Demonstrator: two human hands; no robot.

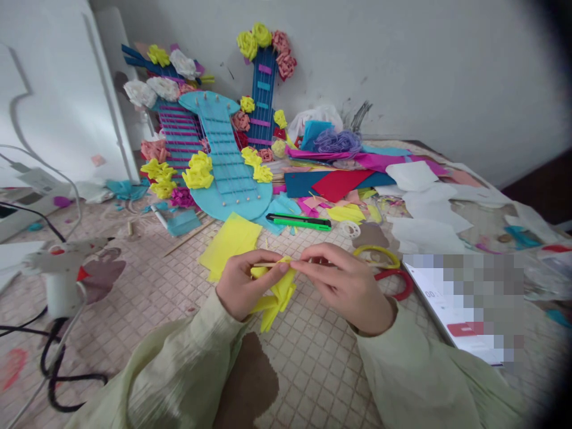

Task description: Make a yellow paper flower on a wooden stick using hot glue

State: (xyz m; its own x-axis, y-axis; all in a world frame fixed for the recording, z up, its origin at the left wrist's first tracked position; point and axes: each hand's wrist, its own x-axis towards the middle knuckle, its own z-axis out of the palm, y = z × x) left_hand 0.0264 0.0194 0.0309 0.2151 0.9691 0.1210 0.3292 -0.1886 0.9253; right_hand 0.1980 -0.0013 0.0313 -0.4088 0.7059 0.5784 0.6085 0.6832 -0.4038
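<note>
A thin wooden stick [267, 264] runs sideways between my hands over the tabletop. My left hand [245, 280] is closed, pinching the stick and a folded yellow paper strip [282, 289] between thumb and fingers. Loose ends of the strip hang below. My right hand [346, 283] is closed too, its fingertips meeting at the stick's other side, by the strip's top edge. Behind my left hand lie yellow paper sheets [230, 241]. Partly covered by my right hand are scissors with a yellow and a red handle loop [400, 285].
A green utility knife [299, 221] lies beyond my hands. Decorated paper instruments [223, 155] with paper flowers stand at the back. A glue gun [62, 280] with cables is at left, a phone [451, 310] at right. Coloured paper [342, 183] and white scraps [429, 205] cover the back right.
</note>
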